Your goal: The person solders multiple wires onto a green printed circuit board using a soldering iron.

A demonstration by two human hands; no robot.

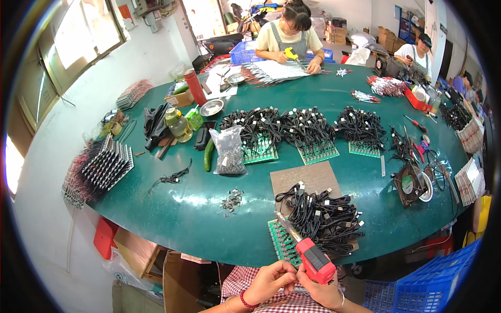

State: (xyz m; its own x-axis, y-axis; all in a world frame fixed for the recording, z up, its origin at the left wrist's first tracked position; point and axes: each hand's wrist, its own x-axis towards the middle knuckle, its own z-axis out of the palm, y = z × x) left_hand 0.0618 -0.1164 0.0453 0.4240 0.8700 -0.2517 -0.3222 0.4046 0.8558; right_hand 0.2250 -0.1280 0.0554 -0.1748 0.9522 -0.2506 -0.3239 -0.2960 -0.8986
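Note:
My right hand [324, 293] is wrapped round a red and black soldering gun [315, 260], whose metal tip points up and away to the left. The tip passes over the edge of a green circuit board panel [282, 241]. Black USB cables [326, 219] lie heaped on the right of this panel, on a brown board [302, 177]. Close beside the gun's body, my left hand [272, 281] has its fingers pinched together, almost touching the right hand. What the left fingers hold, if anything, is too small to make out.
Three more cable-laden panels [261, 151] stand across the table [209, 229]. Small metal parts [232, 200] lie loose left of my work, near a clear bag of parts [229, 154] and a cucumber [209, 155]. A fan [408, 185] sits right; a co-worker [292, 39] works opposite.

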